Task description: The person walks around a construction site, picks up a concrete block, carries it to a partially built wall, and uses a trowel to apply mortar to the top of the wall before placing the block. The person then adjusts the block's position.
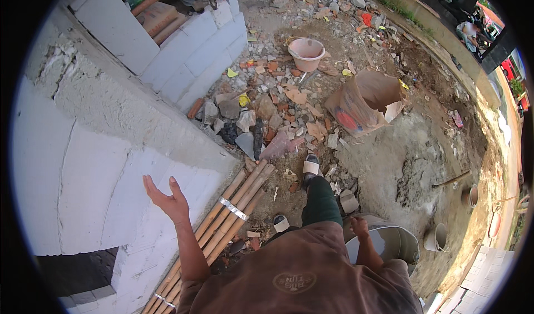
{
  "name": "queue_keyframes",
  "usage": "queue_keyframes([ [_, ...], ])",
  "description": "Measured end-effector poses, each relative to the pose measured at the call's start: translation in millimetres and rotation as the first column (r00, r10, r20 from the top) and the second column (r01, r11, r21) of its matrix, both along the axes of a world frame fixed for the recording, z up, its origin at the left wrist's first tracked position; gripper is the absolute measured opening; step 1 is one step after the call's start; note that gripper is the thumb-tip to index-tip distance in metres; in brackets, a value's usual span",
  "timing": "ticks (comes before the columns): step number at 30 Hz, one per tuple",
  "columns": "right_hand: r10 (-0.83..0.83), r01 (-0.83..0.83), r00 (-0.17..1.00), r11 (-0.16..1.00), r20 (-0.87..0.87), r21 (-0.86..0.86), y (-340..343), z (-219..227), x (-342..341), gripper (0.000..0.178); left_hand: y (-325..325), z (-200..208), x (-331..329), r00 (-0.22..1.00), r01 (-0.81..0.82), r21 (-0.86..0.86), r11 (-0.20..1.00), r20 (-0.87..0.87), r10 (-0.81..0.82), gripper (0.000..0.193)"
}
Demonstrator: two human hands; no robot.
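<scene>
My left hand [168,200] is raised beside the white block wall [92,172], empty, its fingers stretched and the thumb apart. Below it, a bundle of bamboo poles [236,208] leans along the wall, bound with silvery bands. My right hand [359,225] is at my right side with its fingers curled in, and nothing shows in it. Just beneath it stands a large round drum [410,246] holding greyish liquid; I cannot tell whether the hand touches its rim. My sandaled feet are apart, the right foot [311,166] forward among the rubble.
Broken bricks and stones [245,119] litter the ground ahead. A pale bucket [307,54] and an open torn paper sack [364,102] stand there. At right are a grey mortar heap [414,183], a tool handle [451,179] and a small bucket [435,238]. A person [468,35] sits far right.
</scene>
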State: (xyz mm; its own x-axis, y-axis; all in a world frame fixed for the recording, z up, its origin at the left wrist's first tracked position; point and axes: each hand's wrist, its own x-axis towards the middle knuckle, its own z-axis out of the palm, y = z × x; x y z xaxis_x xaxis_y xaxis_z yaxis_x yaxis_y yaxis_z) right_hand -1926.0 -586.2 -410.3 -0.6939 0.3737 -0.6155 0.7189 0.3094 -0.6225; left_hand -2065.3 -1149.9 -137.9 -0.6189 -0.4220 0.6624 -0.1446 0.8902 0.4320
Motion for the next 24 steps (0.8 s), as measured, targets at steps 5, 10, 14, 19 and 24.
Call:
queue_keyframes([
  [5, 0.21, -0.214, 0.974, 0.976, -0.085, -0.048, -44.7, 11.7, -256.3, 0.046, -3.5, 26.4, -119.9, 0.96, -0.174, -0.161, 0.972, -0.247, 0.13, 0.075],
  [10, 0.267, -0.267, 0.912, 0.963, -0.311, 0.044, -49.9, -123.1, -514.2, 0.051, -3.6, 21.0, -177.7, 0.763, -0.646, -0.156, 0.747, -0.151, 0.629, 0.086],
  [14, 0.454, -0.323, 0.85, 0.851, -0.268, 0.415, -82.2, -136.6, -702.4, 0.058, -49.6, -4.2, -157.3, 0.625, -0.773, -0.27, 0.575, -0.166, 0.763, 0.083],
  [19, 0.379, -0.261, 0.912, 0.83, -0.155, 0.492, -95.0, -217.8, -887.9, 0.065, -12.6, 2.2, -195.4, 0.37, -0.927, -0.098, 0.361, -0.098, 0.924, 0.074],
  [24, -0.018, 0.006, 0.998, 0.98, 0.061, 0.197, -74.7, -242.7, -1007.9, 0.068, -4.9, -21.0, -265.3, 0.424, -0.89, -0.234, 0.39, -0.117, 0.898, 0.081],
])
